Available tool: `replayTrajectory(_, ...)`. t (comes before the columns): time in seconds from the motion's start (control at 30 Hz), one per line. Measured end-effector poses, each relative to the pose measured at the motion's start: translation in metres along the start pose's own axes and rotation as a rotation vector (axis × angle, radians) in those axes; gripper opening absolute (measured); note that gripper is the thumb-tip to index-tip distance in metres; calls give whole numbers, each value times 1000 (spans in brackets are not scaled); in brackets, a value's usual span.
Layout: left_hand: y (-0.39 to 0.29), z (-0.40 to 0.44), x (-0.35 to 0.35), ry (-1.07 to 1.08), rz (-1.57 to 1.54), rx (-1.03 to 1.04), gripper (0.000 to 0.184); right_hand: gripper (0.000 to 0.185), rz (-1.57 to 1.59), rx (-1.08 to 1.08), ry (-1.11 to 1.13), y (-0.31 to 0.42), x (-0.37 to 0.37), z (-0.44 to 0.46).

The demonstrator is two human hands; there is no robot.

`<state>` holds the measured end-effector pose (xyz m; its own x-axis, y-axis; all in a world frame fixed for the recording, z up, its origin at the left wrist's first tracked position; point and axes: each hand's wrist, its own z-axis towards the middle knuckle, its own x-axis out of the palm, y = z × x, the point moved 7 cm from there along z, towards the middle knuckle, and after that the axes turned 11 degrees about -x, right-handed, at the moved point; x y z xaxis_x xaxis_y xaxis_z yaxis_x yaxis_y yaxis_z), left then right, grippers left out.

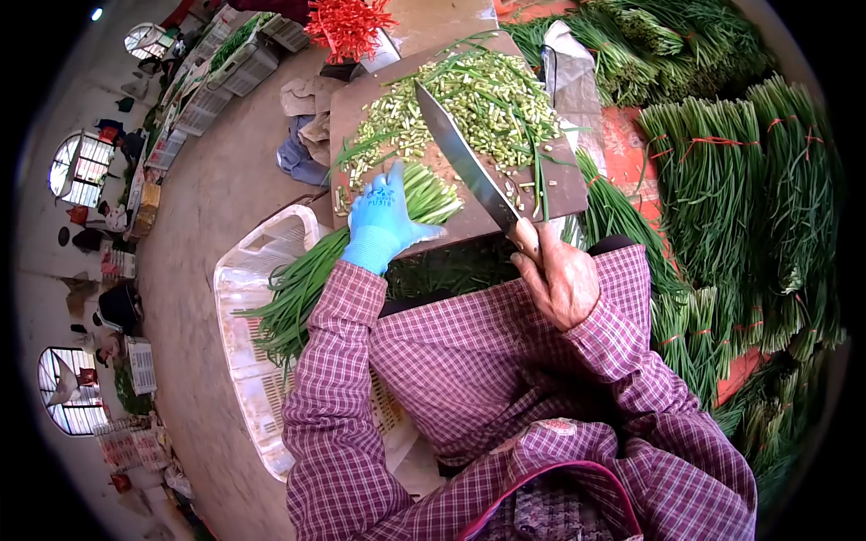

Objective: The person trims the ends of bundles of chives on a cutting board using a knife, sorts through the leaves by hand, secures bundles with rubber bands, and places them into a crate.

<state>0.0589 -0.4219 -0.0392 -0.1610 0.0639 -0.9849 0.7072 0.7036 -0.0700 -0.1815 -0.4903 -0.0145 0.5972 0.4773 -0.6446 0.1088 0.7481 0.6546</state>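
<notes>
My left hand [381, 213], in a blue glove, lies over a bunch of garlic chives [428, 193], with the thumb out to one side. Its pale cut ends rest on the board, and the long green leaves [302, 287] hang off toward the basket. In my right hand [566, 281], which is bare, is the wooden handle of a large knife [469, 167]. The blade slants up and to the left above the brown cutting board [566, 180]. Behind it lies a heap of chopped stalk ends [487, 104], with some loose leaves among them.
A white plastic basket [236, 338] stands on the floor at my left. Tied chive bundles [713, 180] are stacked on red sheeting to the right. Red ties [347, 27] sit beyond the board. Crates [248, 70] line the far left, and grey cloth [298, 149] lies beside the board.
</notes>
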Motion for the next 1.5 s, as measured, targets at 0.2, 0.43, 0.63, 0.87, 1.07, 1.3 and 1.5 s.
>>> replayTrajectory(0.2,-2,0,0,-53,20,-94,107,27,-78,-42,15,7,-5,-9)
replayTrajectory(0.43,-3,-1,0,-125,51,-100,97,28,-151,-19,100,6,10,-20)
replayTrajectory(0.63,-6,-1,5,-179,82,-82,90,24,-173,48,123,6,16,-21)
replayTrajectory(0.87,-12,-6,3,-218,128,-86,86,27,-197,73,182,0,20,-17)
replayTrajectory(1.07,-15,-10,3,-227,113,-71,84,28,-208,17,255,-5,31,11)
replayTrajectory(1.3,-9,-4,2,-194,71,-66,83,30,-81,-2,308,-17,31,10)
replayTrajectory(1.5,-12,-5,-1,-239,93,-42,81,29,-108,57,325,-20,38,4)
